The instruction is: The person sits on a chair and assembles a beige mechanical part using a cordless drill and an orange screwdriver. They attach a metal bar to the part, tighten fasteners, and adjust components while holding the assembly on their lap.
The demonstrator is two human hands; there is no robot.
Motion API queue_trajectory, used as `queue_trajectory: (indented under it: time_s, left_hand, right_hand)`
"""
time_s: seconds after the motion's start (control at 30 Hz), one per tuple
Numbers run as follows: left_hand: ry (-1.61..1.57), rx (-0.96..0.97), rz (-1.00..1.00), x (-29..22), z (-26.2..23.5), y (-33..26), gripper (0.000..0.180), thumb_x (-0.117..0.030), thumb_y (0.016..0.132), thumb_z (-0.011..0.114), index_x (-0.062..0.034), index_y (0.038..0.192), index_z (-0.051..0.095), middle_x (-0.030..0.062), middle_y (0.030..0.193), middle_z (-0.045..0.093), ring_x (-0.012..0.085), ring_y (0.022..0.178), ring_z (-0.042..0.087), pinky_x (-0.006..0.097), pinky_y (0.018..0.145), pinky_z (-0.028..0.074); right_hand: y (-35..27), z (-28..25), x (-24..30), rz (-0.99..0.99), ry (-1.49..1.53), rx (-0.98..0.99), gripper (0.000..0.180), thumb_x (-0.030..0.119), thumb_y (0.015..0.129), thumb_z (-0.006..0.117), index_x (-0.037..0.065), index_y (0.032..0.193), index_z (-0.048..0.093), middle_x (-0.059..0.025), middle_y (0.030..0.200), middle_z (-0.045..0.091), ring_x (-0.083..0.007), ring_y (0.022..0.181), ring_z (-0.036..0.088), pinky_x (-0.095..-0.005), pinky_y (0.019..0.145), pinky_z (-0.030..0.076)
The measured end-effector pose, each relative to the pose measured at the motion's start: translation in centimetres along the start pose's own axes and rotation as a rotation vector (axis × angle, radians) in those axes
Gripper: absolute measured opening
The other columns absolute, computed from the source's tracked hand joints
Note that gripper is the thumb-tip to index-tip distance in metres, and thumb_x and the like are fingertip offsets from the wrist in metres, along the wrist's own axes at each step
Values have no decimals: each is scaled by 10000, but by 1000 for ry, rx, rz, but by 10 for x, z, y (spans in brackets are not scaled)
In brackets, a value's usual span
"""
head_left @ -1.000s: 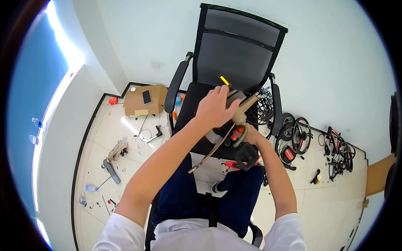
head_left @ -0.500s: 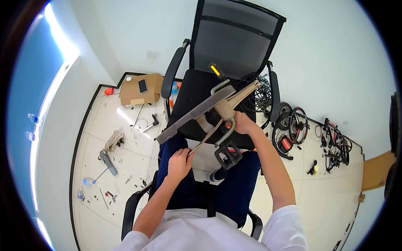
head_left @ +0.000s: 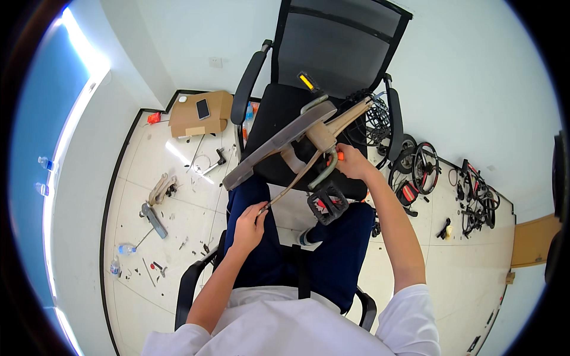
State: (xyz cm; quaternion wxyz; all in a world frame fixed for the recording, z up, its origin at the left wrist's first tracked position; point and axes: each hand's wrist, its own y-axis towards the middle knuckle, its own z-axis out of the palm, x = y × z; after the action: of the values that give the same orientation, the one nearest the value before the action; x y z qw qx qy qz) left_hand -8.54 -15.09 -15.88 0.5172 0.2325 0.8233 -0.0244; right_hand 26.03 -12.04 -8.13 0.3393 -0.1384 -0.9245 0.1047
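A beige bicycle frame section point(head_left: 320, 137) lies tilted across the front of the chair seat and my knees. It carries a long grey chain guard point(head_left: 279, 142), a bent metal crank point(head_left: 324, 173), a black pedal point(head_left: 328, 203) and a second pedal with a yellow reflector point(head_left: 307, 82). My left hand point(head_left: 249, 228) is closed round the end of the frame's thin lower arm. Beside the crank hub, my right hand point(head_left: 352, 162) is closed on an orange-handled tool point(head_left: 340, 156). The tool's working end is hidden, so its kind cannot be told.
The black mesh office chair point(head_left: 285, 113) faces me, with tangled black cables point(head_left: 377, 121) on its right side. Wheels point(head_left: 424, 168) and bike parts point(head_left: 475, 199) lie right. At left are a cardboard box point(head_left: 219, 110) with a phone point(head_left: 203, 108), a grey metal part point(head_left: 155, 222) and bottles point(head_left: 126, 249).
The view has tilted slightly, so the chair and floor sit higher. More of the orange handle shows by my right hand. My left hand stays on the frame arm, a little farther left.
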Motion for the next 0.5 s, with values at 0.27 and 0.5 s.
queue_trajectory:
  time_s: [0.27,0.5]
  left_hand:
    - [23,7,26,4,-2,3,208,-42,921,639,6,1121,667,194,981,699,330,850,696,342,712,538]
    - [110,178,48,-25,-27,32,222,-48,906,639,23,1115,660,225,941,697,396,831,681,400,720,553]
  right_hand:
    - [-2,-4,8,17,-9,0,373,243,818,718,-34,1047,619,-248,934,696,-390,916,685,-429,796,537]
    - [10,6,-17,-161,-13,-99,275,172,841,696,-43,997,625,-202,888,707,-314,896,710,-394,772,537]
